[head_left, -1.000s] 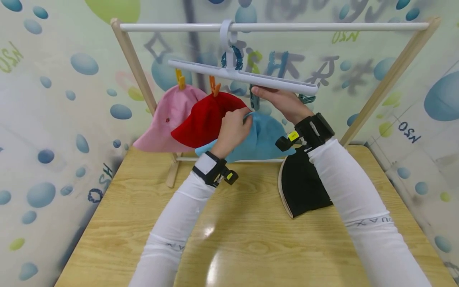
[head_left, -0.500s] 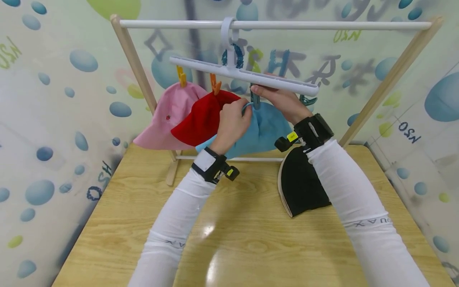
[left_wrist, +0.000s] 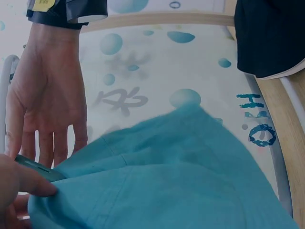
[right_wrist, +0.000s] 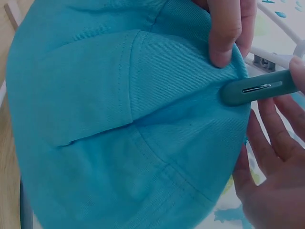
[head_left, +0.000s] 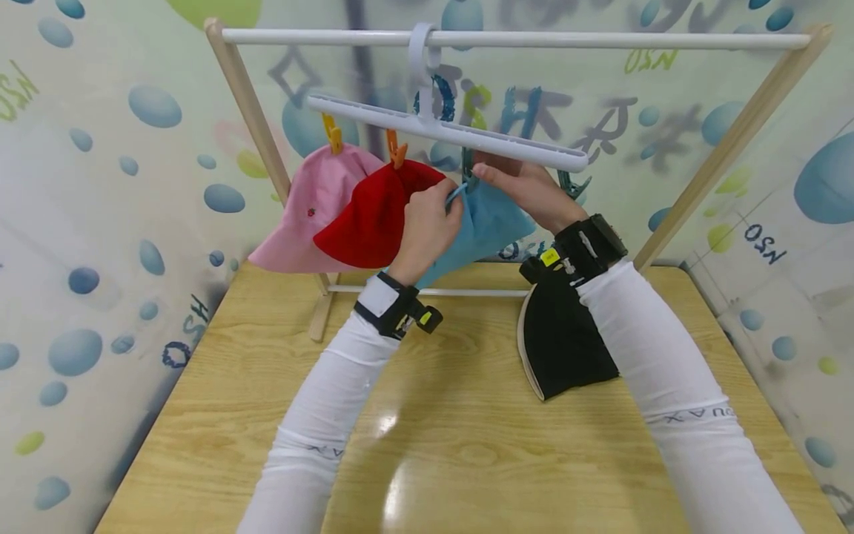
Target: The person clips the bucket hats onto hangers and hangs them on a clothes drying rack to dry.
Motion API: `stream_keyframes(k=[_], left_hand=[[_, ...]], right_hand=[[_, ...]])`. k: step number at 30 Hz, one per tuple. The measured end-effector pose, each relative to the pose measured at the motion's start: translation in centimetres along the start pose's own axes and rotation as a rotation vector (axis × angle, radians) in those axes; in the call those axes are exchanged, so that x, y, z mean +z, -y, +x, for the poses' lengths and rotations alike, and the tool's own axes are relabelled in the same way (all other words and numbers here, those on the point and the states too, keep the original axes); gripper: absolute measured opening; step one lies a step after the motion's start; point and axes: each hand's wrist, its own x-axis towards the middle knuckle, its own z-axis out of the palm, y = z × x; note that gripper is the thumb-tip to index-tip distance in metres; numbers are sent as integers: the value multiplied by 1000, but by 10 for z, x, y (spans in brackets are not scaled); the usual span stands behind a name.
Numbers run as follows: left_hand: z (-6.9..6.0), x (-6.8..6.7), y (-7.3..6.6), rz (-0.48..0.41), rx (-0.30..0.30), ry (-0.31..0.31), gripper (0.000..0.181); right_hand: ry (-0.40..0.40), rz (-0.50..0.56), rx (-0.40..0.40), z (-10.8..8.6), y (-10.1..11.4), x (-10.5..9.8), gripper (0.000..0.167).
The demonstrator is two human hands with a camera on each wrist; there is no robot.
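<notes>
Light blue hat: it hangs below the hanger [head_left: 514,150], right of the hanger's middle; the light blue hat [head_left: 490,222] is off the table [head_left: 467,415], above its back edge.
Left hand: fingers of the left hand [head_left: 430,226] are together, clamped on the top edge of the light blue hat.
Right hand: the thumb of the right hand [head_left: 537,194] meets the end of the green clip [right_wrist: 259,88], with straight, slightly spread fingers behind; the clip looks pinched between them.
Green clip: its tip overlaps the hat's edge (how deep the hidden side reaches, I cannot tell).
Slip risk: a shallow bite could drop the hat if the left hand lets go early.
Snag risk: the red hat [head_left: 376,222] crowds the left hand, so its cloth could get caught too.
Swing risk: the hanger slants, right end lower in the head view; a downward tug could tip it further.
Hat's direction: crown up toward the clip, brim down.
Hat's long axis: along the brim, slanting from low left to higher right in the head view.
Black hat: the black hat [head_left: 567,341] lies toward the table's back right corner.
</notes>
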Motion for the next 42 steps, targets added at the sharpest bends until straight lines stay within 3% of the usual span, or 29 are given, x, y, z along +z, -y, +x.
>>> stream_keyframes(k=[7,17,25,34,38,42], left_hand=[[-1,-3,1,13,-43,36,14],[0,-11,-3,6,-31,47,18],[0,-14,-13,50,-48,122,24],[-2,-14,-24,123,-46,248,37],[-2,-18,-27,119,-39,247,41],[-3,-27,-33,99,3,182,43]], right_hand=[[-13,-17,-6,-1,-3,-1,47],[6,-134,-89,0,-8,-5,39],[-50,-97,-133,-4,-12,-10,37],[-102,-92,-158,-6,-13,-12,37],[-103,-76,-159,-7,-13,-11,36],[-133,-121,-172,-7,-12,-14,32]])
